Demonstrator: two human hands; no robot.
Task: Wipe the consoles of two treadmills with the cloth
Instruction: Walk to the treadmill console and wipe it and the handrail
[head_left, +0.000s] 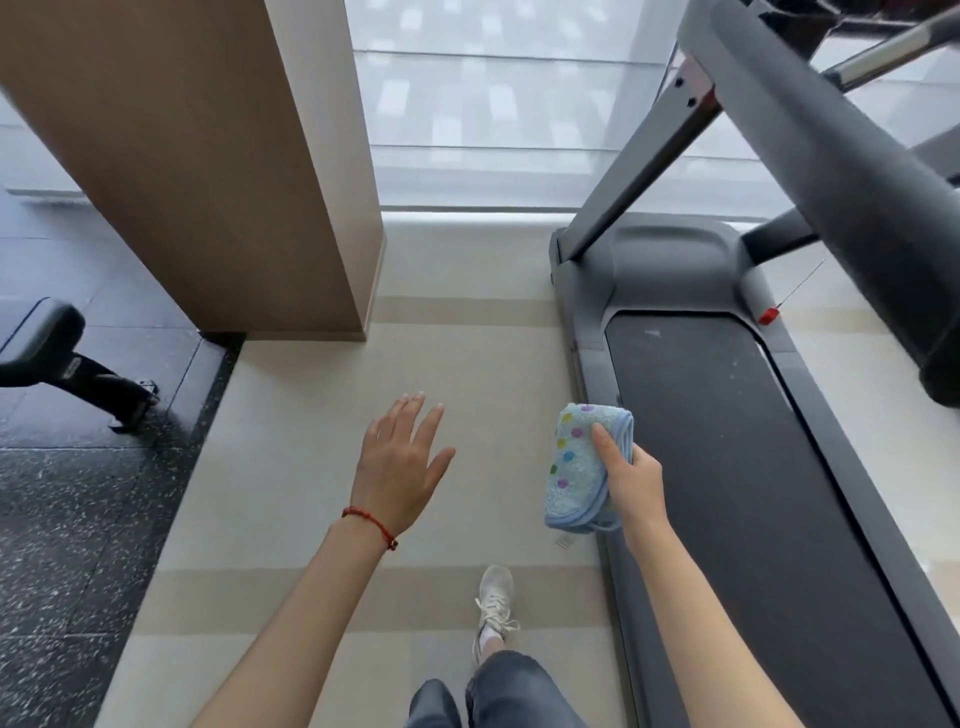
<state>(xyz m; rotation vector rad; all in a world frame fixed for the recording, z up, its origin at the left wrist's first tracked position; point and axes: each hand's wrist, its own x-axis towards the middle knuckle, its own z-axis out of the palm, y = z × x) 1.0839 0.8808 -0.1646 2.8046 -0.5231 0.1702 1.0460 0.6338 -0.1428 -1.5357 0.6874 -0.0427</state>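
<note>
Beige tile floor, dark speckled floor left, treadmill right, right hand grip pinching folded cloth, left hand fingers spread

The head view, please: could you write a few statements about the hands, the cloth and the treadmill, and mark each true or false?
1. The right hand holds a folded blue cloth with coloured dots. True.
2. The left hand grips the treadmill handrail. False: it is open and empty, over the floor.
3. A red bracelet sits on the left wrist. True.
4. The cloth is pressed on the console. False: it is held in the air near the belt's left edge.
5. The person stands on the belt. False: the shoe is on the floor beside it.
</note>
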